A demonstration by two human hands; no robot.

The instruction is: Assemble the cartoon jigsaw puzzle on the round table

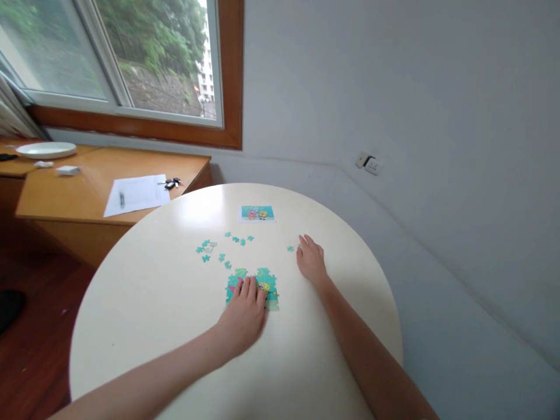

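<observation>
My left hand (247, 315) lies palm down with its fingers flat on a partly joined jigsaw puzzle (270, 280), which shows a yellow cartoon figure and a pink one on teal. The hand covers the puzzle's lower middle, and a gap shows in its top edge. To the right, my right hand (311, 262) rests on the table with thumb and forefinger around a small teal puzzle piece (300, 246), mostly hidden by the fingers. Just left of it lies another loose puzzle piece (290, 249).
Several loose pieces (206, 258) lie left of and beyond the puzzle on the round white table (144, 326). A small picture card (256, 213) is at the far side. A wooden desk (91, 175) holds paper (137, 194), keys (172, 184) and a white plate (46, 150).
</observation>
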